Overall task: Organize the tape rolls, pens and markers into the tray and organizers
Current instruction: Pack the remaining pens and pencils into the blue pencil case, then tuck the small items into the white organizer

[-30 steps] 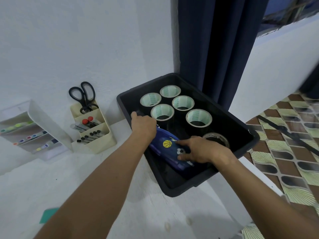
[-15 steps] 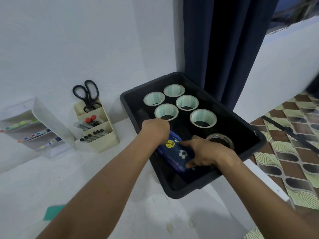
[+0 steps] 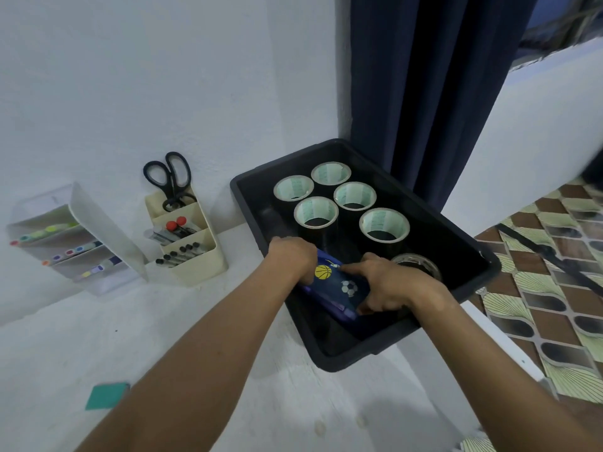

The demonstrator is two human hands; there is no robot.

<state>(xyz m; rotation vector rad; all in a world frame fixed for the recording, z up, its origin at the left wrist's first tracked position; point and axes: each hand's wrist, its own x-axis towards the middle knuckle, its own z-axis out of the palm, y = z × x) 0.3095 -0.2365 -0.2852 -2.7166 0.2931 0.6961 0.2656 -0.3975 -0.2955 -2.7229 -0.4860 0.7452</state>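
Both hands grasp a soft blue pouch (image 3: 339,288), tilted in the tray's (image 3: 456,223) near end at frame centre: left hand (image 3: 291,256) clenched on its far end, right hand (image 3: 388,282) on the near. Judged step: seating it; next, lay it flat beside the cardboard-cored rolls (image 3: 354,195). Pens fill the ivory plastic organizer (image 3: 202,265), left

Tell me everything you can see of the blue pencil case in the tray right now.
The blue pencil case is a dark blue, flat oblong pouch, seemingly fabric, printed with a yellow basketball and a white football, with a lighter purple edge along its near side. It lies tilted inside the black tray, at the near end, in front of the tape rolls. The left hand covers its far-left end; the right hand grips its right end. Whether it is open cannot be told.
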